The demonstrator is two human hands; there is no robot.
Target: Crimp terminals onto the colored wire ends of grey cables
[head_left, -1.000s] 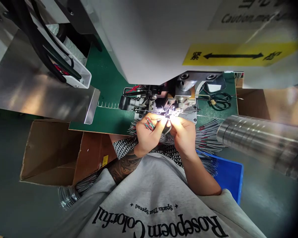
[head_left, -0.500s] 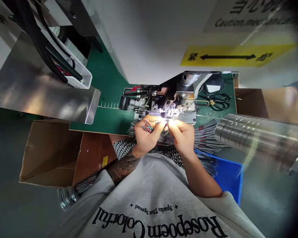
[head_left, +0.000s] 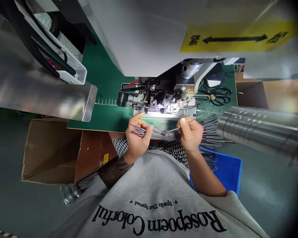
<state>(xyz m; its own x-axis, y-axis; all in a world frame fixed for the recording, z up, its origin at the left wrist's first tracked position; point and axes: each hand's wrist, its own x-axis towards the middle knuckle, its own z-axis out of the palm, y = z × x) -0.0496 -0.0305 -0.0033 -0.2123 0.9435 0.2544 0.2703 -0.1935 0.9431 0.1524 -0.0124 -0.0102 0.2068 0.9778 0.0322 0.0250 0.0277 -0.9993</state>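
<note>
Grey cables with red and green ends lie in a bundle [head_left: 159,134] across my lap, below the lit machine [head_left: 172,107]. Around the left end of this bundle my left hand [head_left: 139,134] is curled, the cable ends showing between thumb and fingers. My right hand [head_left: 191,132] pinches one grey cable, whose thin coloured ends stick up from the fingertips near the machine's front right corner. More grey cables [head_left: 211,130] fan out to the right of that hand.
A strip of terminals [head_left: 105,101] crosses the green table [head_left: 101,71] on the left. Black-handled scissors [head_left: 222,96] lie at the right. Cardboard boxes [head_left: 51,152] stand left and right. A metal cylinder [head_left: 258,132] and a blue bin [head_left: 229,170] are on the right.
My hands have moved apart from the machine's lit front, my left hand to the left and my right hand to the right. The bundle between them now shows.
</note>
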